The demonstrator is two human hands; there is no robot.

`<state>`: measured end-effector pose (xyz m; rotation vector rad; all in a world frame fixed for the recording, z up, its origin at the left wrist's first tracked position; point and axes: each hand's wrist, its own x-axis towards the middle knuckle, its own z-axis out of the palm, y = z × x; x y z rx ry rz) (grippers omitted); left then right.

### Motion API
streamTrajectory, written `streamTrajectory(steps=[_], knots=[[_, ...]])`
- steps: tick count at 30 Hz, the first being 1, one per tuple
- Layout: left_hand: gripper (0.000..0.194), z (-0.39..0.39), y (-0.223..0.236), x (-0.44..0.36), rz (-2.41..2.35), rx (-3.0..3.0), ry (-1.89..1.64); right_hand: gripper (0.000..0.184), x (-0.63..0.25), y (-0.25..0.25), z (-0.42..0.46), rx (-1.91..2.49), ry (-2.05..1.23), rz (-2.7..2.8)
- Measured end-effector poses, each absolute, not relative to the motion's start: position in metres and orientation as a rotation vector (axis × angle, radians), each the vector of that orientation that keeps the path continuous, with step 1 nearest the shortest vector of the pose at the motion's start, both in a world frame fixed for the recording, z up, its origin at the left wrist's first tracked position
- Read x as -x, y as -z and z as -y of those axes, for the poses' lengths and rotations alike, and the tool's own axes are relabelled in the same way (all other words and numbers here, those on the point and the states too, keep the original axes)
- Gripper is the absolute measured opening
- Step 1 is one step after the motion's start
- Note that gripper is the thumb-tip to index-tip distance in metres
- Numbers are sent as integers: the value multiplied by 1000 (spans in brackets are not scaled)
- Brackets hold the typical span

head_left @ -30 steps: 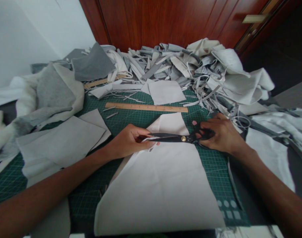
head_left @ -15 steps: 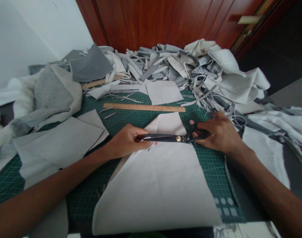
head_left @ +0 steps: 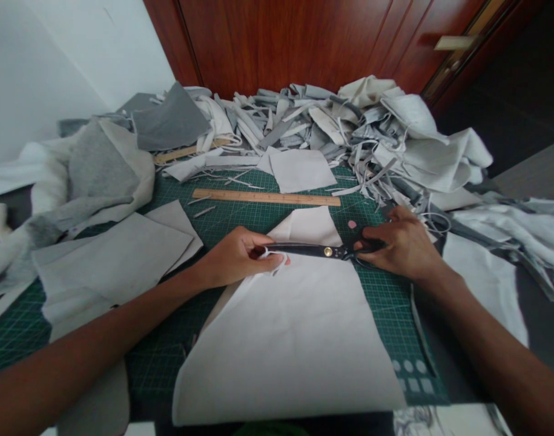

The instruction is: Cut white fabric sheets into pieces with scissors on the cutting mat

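From where I stand, the head camera looks down on a large off-white fabric sheet [head_left: 283, 351] lying flat on a green cutting mat [head_left: 388, 315]. It is a single piece, smooth and matt, narrowing towards a point at the top and hanging over the mat's near edge. A thin, curled strip lifts from it just by the left hand [head_left: 239, 259], whose fingers [head_left: 267, 260] are bent and closed, pinching that strip and the cloth edge beside the tips of the blades.

The right hand [head_left: 406, 247] is curled firmly through the handles of one pair of black tailor's shears [head_left: 308, 249], which has a brass pivot screw [head_left: 328, 251]. The blades lie across the upper part of the sheet, nearly closed, though I cannot tell exactly how far apart they are.

Two wooden rulers are in view: one [head_left: 266, 198] lies flat on the mat above the sheet, and the other [head_left: 186, 151] is partly buried under scraps. Between that first ruler and the pile sits one square fabric piece [head_left: 299, 171]. At least two flat grey-beige pieces [head_left: 111, 254] overlap on the left, beside a crumpled grey-and-white cloth [head_left: 99, 172]. A heap of offcuts [head_left: 299, 121] rises against a reddish-brown wooden door [head_left: 281, 42].
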<state>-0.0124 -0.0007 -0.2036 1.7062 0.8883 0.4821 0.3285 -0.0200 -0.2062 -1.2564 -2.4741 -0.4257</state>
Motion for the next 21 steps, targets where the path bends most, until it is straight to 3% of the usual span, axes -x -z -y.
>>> streamTrajectory(steps=[10,14,21], knots=[[30,-5,201,16,-786,-1816,-488,25,-339,211,15,1379,36,2398],[36,-5,203,18,-772,-1765,-495,25,-326,211,18,1401,59,2368],[25,-4,209,19,-794,-1679,-489,26,-312,213,22,1398,105,2368]])
